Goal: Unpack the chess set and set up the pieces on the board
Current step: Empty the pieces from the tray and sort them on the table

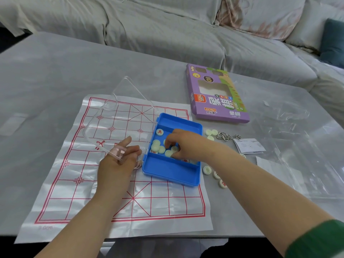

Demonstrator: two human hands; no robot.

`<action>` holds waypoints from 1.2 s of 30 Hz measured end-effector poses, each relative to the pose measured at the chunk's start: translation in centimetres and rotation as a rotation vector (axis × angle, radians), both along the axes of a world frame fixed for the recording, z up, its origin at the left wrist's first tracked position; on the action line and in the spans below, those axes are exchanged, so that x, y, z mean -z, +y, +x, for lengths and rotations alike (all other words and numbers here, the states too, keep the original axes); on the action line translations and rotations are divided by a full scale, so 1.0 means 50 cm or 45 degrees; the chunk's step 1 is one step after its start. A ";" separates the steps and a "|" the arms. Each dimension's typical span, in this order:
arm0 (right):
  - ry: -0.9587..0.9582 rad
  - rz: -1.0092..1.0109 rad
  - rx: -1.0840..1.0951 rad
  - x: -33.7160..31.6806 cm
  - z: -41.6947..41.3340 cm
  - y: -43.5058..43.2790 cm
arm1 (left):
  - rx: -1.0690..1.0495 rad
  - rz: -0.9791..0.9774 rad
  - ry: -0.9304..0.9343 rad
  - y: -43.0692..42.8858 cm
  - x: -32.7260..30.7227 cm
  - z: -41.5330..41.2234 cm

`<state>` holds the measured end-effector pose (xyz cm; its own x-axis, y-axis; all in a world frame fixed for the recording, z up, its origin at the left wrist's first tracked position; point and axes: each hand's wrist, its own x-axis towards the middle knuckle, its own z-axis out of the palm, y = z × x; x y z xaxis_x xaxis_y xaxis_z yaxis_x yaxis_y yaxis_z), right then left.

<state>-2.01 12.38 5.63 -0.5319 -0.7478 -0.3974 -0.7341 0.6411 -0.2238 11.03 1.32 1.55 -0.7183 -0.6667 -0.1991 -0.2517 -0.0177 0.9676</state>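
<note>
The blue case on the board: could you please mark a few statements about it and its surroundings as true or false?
1. The blue case has its clear lid closed. False: the lid stands open, tilted up to the left.
2. The right hand is in the case's middle compartment, fingers curled on the pieces. True.
3. The purple box lies on the board. False: it lies on the table, beside the board's far right corner.
4. Loose pieces lie on the table right of the case. True.
5. The left hand holds the metal puzzle. False: it rests at the case's left edge.
</note>
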 end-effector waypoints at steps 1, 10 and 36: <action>0.014 0.005 -0.013 -0.001 0.000 -0.004 | 0.001 -0.006 -0.007 0.000 0.000 -0.001; 0.138 0.137 -0.065 0.004 0.001 -0.029 | 0.004 -0.002 -0.005 0.000 0.000 0.000; 0.245 -0.226 0.623 0.009 -0.073 0.171 | 0.015 -0.050 0.011 0.003 0.006 0.001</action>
